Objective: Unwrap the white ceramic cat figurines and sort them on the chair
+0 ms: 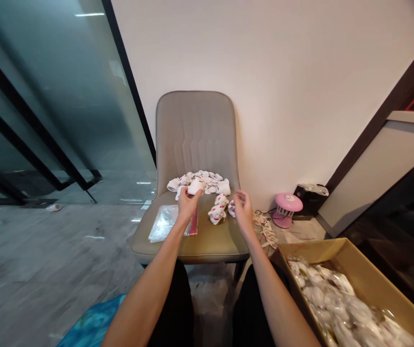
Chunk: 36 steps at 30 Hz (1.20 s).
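Note:
A beige padded chair stands against the wall in front of me. A heap of small white figurines with red marks lies at the back of its seat. My left hand is closed on one white figurine, held just in front of the heap. My right hand hovers over the seat's right side with fingers apart and slightly curled, holding nothing. Two or three more figurines lie between my hands. A stack of clear plastic bags lies on the seat to the left.
An open cardboard box at my lower right holds several bagged figurines. A pink mushroom-shaped gadget and a dark box sit on the floor by the wall. A glass wall runs along the left. A blue cloth lies by my knees.

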### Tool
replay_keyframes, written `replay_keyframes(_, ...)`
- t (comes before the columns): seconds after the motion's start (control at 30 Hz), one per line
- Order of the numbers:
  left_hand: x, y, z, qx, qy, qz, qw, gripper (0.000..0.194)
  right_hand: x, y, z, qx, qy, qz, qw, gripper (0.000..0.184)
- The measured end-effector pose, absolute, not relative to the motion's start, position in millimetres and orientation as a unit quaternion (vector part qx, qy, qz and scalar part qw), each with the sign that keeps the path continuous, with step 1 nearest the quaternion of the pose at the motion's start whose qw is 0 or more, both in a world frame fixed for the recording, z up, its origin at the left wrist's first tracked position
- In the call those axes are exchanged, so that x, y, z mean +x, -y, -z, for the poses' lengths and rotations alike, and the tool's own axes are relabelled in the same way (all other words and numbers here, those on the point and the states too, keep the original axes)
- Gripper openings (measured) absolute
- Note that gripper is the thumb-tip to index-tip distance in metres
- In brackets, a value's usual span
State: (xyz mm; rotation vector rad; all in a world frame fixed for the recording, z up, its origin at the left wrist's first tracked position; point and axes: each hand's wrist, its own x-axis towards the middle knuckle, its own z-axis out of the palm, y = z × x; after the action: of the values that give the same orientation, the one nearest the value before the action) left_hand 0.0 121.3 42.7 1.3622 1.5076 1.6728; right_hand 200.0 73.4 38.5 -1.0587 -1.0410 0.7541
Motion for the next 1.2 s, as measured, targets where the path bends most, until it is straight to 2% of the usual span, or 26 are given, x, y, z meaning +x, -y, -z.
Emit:
replay_keyframes(0.1, 4, -132, -32, 0.477, -0.573, -0.593, 0.306, 0.049, 198, -72, -41, -0.465, 0.433, -0.369, 0.679, 0.043)
replay_keyframes(0.33, 12, -149, -22, 0.517, -0.652, -0.528, 0.169, 0.065, 198, -80, -36, -0.478, 0.403, -0.382, 0.681, 0.043)
replay_keyframes(0.47, 9, -147, -13, 0.578, -0.657, -0.469, 0.122, 0.06, 204, -82, -24, -0.525, 0.415, -0.339, 0.662, 0.04)
replay_keyframes(0.6, 8, -138, -13, 0.641, -0.673, -0.349, 0.119, 0.057, 212, -82, -23, -0.573, 0.467, -0.238, 0.63, 0.036)
replay_keyframes(0.8, 7, -129, -23, 0.702, -0.645, -0.284, 0.098, 0.05, 220, -108, -45, -0.62, 0.571, -0.095, 0.529, 0.033)
replay_keyframes(1.0, 0, -130, -22, 0.72, -0.596, -0.339, 0.109, 0.049, 212, -146, -59, -0.715, 0.592, -0.023, 0.37, 0.028)
replay_keyframes(1.2, -7, -141, -29, 0.681, -0.604, -0.413, -0.027, 0.028, 186, -168, -56, -0.736, 0.616, -0.057, 0.275, 0.035)
